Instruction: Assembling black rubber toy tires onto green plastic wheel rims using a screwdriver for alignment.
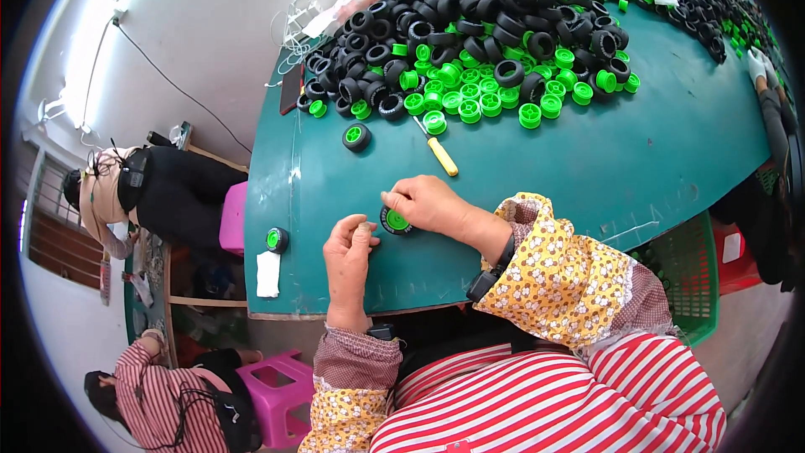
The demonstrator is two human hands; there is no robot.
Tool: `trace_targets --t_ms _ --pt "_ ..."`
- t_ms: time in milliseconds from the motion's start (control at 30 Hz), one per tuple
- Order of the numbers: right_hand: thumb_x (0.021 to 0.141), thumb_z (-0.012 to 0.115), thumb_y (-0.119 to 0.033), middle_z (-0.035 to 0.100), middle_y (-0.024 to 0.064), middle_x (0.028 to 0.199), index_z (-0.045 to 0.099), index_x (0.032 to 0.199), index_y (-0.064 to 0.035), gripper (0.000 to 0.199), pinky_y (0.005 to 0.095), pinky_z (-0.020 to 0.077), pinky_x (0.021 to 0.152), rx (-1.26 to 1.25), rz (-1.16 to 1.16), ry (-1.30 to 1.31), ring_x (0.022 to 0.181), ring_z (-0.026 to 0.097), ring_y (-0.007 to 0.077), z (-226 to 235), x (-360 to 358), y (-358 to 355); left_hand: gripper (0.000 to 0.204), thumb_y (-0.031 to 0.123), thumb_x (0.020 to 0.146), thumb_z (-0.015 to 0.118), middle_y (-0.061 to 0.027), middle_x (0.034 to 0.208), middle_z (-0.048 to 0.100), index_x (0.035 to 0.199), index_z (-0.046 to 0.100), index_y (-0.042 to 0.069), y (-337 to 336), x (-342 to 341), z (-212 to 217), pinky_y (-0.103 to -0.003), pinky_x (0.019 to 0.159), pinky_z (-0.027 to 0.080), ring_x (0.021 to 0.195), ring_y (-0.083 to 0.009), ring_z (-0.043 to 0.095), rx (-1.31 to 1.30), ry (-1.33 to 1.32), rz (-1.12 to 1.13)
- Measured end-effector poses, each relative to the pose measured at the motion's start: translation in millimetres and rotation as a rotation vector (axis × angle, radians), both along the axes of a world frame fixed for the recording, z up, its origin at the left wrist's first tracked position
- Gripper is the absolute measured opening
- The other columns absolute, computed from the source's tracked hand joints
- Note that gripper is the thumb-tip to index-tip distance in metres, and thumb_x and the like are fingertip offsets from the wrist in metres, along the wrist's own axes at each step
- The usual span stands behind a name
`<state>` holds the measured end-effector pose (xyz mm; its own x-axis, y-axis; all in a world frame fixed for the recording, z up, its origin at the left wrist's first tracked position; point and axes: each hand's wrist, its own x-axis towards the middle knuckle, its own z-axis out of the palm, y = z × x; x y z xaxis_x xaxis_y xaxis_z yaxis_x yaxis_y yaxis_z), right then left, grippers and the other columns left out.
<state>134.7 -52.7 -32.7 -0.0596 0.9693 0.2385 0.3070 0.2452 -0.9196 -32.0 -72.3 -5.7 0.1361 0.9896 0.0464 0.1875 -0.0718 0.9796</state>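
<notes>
A small toy wheel [396, 220], a black tyre around a green hub, is at the near part of the green table. My right hand [429, 204] is closed on its upper right side, thumb and fingers bent over the tyre. Just left of the wheel is my left hand [348, 262], its thumb and fingertips drawn together; whether anything is between them is hidden. Beyond my hands lies a screwdriver [442, 156] with a yellow handle. One fitted wheel [356, 137] rests farther left, and another wheel [277, 240] lies near the left edge.
A large heap of black tyres [495, 13] and loose green hubs [470, 109] covers the table's far side. White paper [267, 274] lies at the left edge. A green basket [683, 285] is below right. Two people work at left beside a pink stool [281, 394]; another person's gloved hand [761, 67] is far right.
</notes>
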Motion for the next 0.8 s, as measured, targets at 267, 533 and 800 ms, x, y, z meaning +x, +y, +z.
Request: trace_targets --t_ms 267,533,800 --pt "0.081 0.053 -0.019 0.057 0.0163 0.074 0.057 0.080 -0.0011 0.018 0.0379 0.0429 0.061 0.101 -0.275 0.170 0.070 0.055 0.0328 24.2 32.1 4.3 0.025 0.014 0.079 0.060 -0.0088 0.087 0.060 0.098 0.056 -0.001 19.7 6.3 5.3 -0.028 0.064 0.046 0.075 -0.0174 0.058 0.287 0.436 -0.081" --pt "0.080 0.053 -0.014 0.056 0.0142 0.073 0.055 0.076 -0.0012 0.013 0.0396 0.0428 0.062 0.184 -0.406 0.030 0.070 0.054 0.0323 15.4 59.0 9.0 0.060 0.036 0.073 0.061 -0.0179 0.126 0.040 0.120 0.043 0.002 53.4 42.6 15.8 -0.042 0.095 0.032 0.118 -0.0335 0.036 0.628 1.054 -0.559" --pt "0.079 0.053 -0.017 0.057 0.0089 0.078 0.057 0.078 -0.0060 0.012 0.0396 0.0440 0.065 0.129 -0.420 -0.285 0.075 0.054 0.0289 5.8 54.9 12.8 0.077 0.049 0.071 0.056 -0.0183 0.134 0.029 0.129 0.032 0.003 54.5 45.9 2.4 -0.050 0.100 0.021 0.126 -0.0326 0.025 0.461 1.028 -0.550"
